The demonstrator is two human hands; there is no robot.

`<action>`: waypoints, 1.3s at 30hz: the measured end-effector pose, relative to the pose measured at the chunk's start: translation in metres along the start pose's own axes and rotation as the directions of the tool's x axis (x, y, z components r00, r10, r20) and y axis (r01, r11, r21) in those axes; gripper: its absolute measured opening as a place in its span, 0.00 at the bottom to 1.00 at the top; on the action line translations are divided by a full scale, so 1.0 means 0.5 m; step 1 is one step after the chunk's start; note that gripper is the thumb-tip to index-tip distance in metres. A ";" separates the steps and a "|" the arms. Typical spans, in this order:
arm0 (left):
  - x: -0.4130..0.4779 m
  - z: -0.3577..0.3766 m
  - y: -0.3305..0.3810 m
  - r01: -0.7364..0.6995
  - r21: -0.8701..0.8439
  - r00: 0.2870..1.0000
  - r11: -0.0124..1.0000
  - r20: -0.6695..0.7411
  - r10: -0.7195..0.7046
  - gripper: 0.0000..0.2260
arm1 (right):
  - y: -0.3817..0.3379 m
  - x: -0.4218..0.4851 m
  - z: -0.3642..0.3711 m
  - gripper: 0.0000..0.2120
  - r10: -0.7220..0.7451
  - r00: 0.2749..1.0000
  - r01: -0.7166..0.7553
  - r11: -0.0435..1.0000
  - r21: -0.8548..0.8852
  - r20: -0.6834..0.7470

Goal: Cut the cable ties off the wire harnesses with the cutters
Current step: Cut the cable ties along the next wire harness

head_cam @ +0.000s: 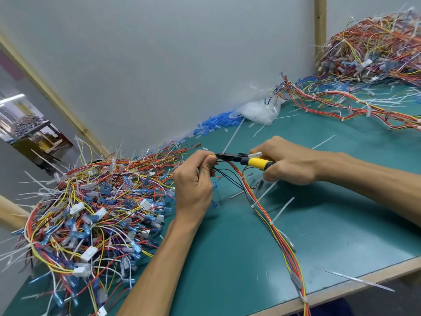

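The cutters (243,158) have smooth yellow-and-black handles and short, pointed black jaws, nearly closed at the tip. The right hand (289,160) grips the handles with curled fingers. The left hand (193,181), just left of the cutters' tip, pinches the upper end of a wire harness (273,229) between thumb and bent fingers, so the jaws meet the wires right at its fingertips. From the cutters the harness, a slim bundle of glossy red, orange and yellow wires with thin black strands, runs down across the matte teal bench (341,201) to the wooden front edge. A stiff white cable tie (271,222) with a long flat tail cinches it below the cutters. Left of the cutters lies a tangled heap (91,213) of wires, white block connectors and translucent blue sleeves. Far beyond the cutters to the right rises another pile (376,42), and a crumpled clear bag (259,110) sits straight behind them
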State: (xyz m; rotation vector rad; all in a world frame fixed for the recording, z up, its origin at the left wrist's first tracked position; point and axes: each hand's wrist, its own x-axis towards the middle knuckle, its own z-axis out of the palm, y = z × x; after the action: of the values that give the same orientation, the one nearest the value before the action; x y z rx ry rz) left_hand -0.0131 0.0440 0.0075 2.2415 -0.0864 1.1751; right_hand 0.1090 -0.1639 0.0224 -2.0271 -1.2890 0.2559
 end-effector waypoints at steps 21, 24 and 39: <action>0.004 -0.004 -0.016 0.179 -0.073 0.978 0.981 -0.097 -0.185 0.11 | 0.018 0.016 -0.014 0.15 0.126 0.897 -0.074 0.988 0.138 -0.423; 0.010 -0.006 -0.019 0.252 -0.145 0.951 0.957 -0.144 -0.273 0.12 | 0.020 0.019 -0.018 0.16 0.155 0.877 -0.091 0.983 0.159 -0.455; 0.020 -0.021 -0.016 0.339 -0.328 0.840 0.882 -0.316 -0.440 0.13 | 0.009 0.006 0.014 0.18 0.084 0.985 -0.102 0.988 -0.114 -0.149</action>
State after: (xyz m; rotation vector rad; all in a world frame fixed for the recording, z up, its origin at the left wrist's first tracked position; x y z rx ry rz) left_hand -0.0121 0.0581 0.0157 1.6598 0.3464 1.2598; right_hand 0.1100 -0.1592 0.0151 -2.1690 -1.1464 0.0743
